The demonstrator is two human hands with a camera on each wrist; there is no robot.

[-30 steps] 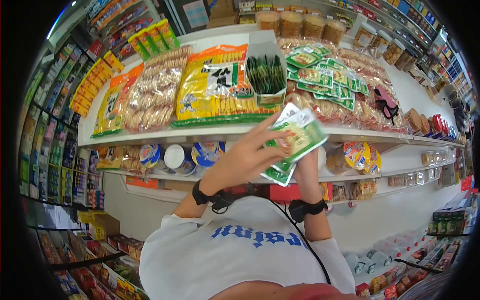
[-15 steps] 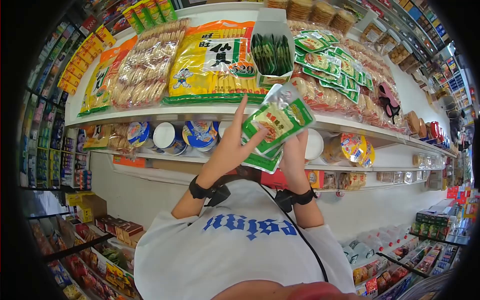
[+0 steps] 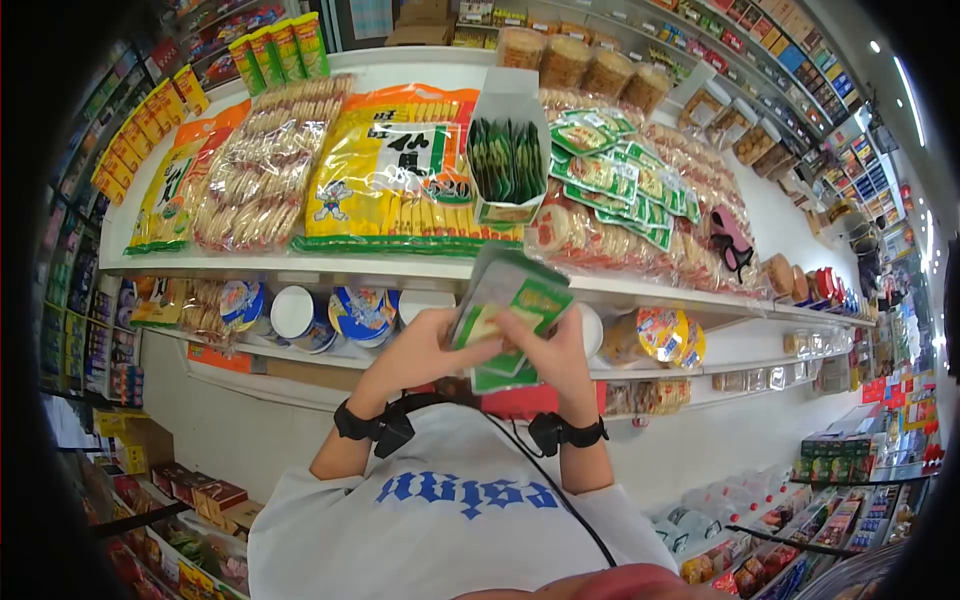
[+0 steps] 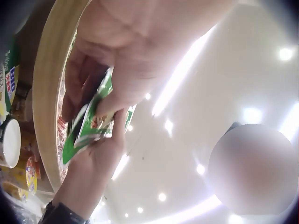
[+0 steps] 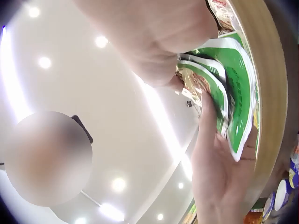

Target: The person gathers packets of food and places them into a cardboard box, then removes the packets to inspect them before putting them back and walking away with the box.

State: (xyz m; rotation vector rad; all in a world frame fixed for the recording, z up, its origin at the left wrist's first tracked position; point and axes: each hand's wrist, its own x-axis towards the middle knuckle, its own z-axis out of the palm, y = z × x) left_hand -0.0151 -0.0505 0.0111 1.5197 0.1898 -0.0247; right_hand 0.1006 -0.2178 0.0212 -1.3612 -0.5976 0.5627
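Observation:
A small stack of flat green snack packets (image 3: 541, 299) is held between both hands in front of the shelf edge. My left hand (image 3: 415, 352) grips the stack from the left, thumb across the front and fingers behind. From the other side my right hand (image 3: 562, 352) pinches it, its thumb on the front face. In the right wrist view the green packets (image 5: 240, 93) fan slightly apart at their edges. Just beyond the hands stands an open white box (image 3: 508, 100) filled with upright dark green packets (image 3: 505, 160). More green packets (image 3: 625, 180) lie piled to its right.
Large yellow cracker bags (image 3: 390, 170) and clear bags of round crackers (image 3: 255, 165) cover the white shelf (image 3: 400, 264). A pink-and-black item (image 3: 732, 240) lies at the right. Instant noodle tubs (image 3: 362, 313) line the shelf below. Lidded jars (image 3: 608, 75) stand behind.
The left fingers, spread over the packet front before, are now behind the stack with the thumb in front. The right thumb has come onto the front face. The head view has shifted.

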